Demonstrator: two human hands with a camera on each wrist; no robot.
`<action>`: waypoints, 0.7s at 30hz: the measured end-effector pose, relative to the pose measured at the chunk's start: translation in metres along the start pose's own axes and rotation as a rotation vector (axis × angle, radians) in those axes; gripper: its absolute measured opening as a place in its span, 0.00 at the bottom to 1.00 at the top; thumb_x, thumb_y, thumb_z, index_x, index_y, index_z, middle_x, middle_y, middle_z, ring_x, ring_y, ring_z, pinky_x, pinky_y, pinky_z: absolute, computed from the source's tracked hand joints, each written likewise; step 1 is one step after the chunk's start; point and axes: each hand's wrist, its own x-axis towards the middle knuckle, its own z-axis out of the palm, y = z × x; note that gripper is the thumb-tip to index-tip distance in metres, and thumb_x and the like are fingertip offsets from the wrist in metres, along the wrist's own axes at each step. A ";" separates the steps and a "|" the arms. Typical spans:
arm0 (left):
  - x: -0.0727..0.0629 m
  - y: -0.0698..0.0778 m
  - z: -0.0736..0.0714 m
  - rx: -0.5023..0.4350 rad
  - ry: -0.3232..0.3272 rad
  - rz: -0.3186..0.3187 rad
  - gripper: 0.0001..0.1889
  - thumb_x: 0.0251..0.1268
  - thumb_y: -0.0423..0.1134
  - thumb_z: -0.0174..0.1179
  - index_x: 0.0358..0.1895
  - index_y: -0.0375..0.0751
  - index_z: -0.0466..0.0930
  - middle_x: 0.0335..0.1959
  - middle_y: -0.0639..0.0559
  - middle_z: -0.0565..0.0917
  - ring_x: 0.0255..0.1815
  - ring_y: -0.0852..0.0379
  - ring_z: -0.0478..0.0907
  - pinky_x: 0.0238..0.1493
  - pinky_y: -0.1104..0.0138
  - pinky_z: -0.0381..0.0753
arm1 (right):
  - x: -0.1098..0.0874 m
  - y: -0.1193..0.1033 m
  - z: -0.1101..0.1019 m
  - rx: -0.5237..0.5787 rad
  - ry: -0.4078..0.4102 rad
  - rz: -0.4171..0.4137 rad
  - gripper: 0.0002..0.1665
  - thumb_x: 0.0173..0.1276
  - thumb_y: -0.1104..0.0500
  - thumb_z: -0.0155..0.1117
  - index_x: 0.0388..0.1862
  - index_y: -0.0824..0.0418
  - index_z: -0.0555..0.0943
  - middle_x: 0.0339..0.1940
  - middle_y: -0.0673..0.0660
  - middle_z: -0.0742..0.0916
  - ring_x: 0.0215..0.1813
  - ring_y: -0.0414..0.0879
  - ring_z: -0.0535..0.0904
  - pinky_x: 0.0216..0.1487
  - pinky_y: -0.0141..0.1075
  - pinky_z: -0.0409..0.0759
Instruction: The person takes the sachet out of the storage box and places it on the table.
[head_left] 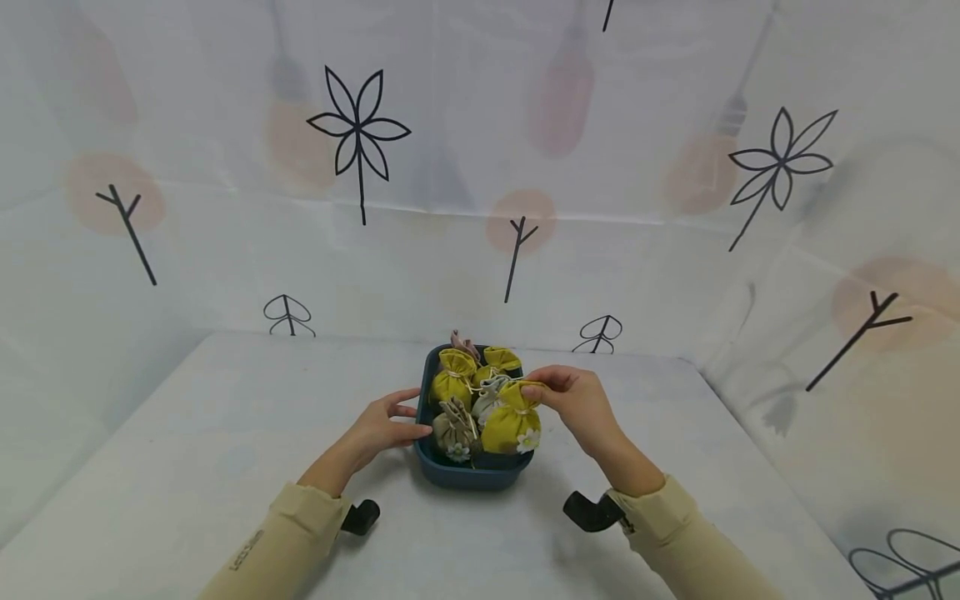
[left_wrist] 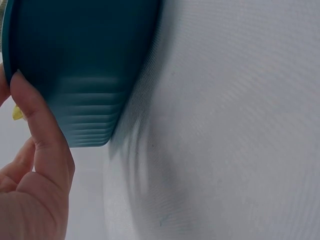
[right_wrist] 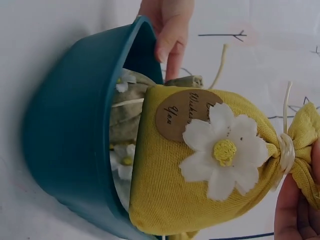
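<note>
A dark blue plastic basin [head_left: 468, 477] stands on the white table, filled with small drawstring pouches. My left hand [head_left: 382, 429] grips the basin's left rim, with thumb and fingertips at the edge in the left wrist view. Thumb and fingers of my right hand [head_left: 573, 404] pinch the gathered neck of a yellow pouch [head_left: 504, 432] over the basin's right side. A white fabric flower [right_wrist: 225, 152] and a round brown tag [right_wrist: 172, 117] show on this pouch. Also in the basin are an olive-brown pouch [head_left: 452, 429], a yellow pouch [head_left: 450, 389] and a grey-white pouch [head_left: 486, 402].
Another yellow pouch [head_left: 501, 360] and a pinkish pouch [head_left: 463, 343] sit at the basin's far end. Behind the table [head_left: 300, 400] hangs a pale curtain [head_left: 450, 275] printed with black plant outlines. Black wrist devices stick out beneath both sleeves.
</note>
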 end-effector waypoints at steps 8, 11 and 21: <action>0.000 0.001 0.000 -0.010 0.002 -0.003 0.39 0.49 0.36 0.72 0.67 0.47 0.65 0.54 0.39 0.73 0.40 0.53 0.79 0.42 0.61 0.81 | 0.001 0.000 -0.011 -0.028 0.062 0.018 0.14 0.61 0.60 0.67 0.41 0.69 0.82 0.37 0.56 0.86 0.40 0.43 0.80 0.47 0.35 0.78; 0.000 0.000 0.000 -0.011 0.003 -0.005 0.39 0.48 0.36 0.72 0.67 0.47 0.65 0.54 0.39 0.73 0.40 0.53 0.79 0.42 0.61 0.81 | 0.002 0.001 -0.015 -0.025 0.084 0.021 0.14 0.62 0.60 0.66 0.42 0.70 0.82 0.38 0.57 0.85 0.40 0.43 0.79 0.45 0.32 0.78; 0.001 0.000 0.001 -0.009 0.004 -0.006 0.38 0.50 0.35 0.71 0.67 0.47 0.65 0.54 0.39 0.73 0.40 0.53 0.78 0.42 0.61 0.81 | 0.010 0.010 -0.030 -0.044 0.165 0.029 0.16 0.62 0.58 0.66 0.44 0.70 0.81 0.39 0.57 0.85 0.40 0.42 0.78 0.45 0.29 0.77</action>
